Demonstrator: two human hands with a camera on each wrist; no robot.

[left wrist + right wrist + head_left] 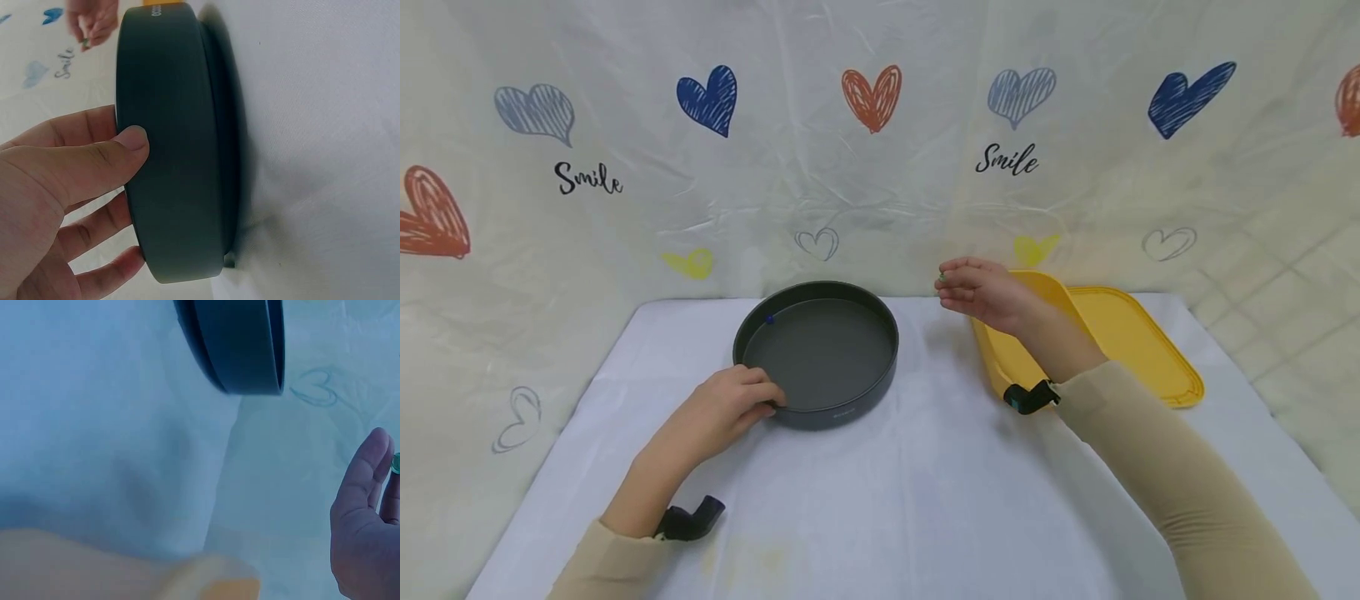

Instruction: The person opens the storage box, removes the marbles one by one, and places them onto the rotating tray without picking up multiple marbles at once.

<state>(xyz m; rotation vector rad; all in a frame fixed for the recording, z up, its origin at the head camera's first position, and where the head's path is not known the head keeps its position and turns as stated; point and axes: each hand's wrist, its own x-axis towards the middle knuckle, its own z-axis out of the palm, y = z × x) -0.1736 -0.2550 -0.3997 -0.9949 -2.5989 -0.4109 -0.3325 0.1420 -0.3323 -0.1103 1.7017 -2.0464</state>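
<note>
A round dark-grey pan (820,350) stands upright on the table, with a tiny blue piece (770,319) inside near its far left edge. At the near left rim, my left hand (730,408) grips the pan wall; the left wrist view puts the thumb (132,139) on the outside and the other fingers behind the rim. Raised over the yellow container's left side, my right hand (981,292) pinches a small, clear green piece (395,464) at its fingertips. Its exact kind is too small to tell.
Beneath the right forearm lies an open yellow plastic container (1011,354). A flat yellow lid (1142,342) lies to its right. White cloth covers the table (865,500), and a curtain printed with hearts (910,192) hangs behind its far edge.
</note>
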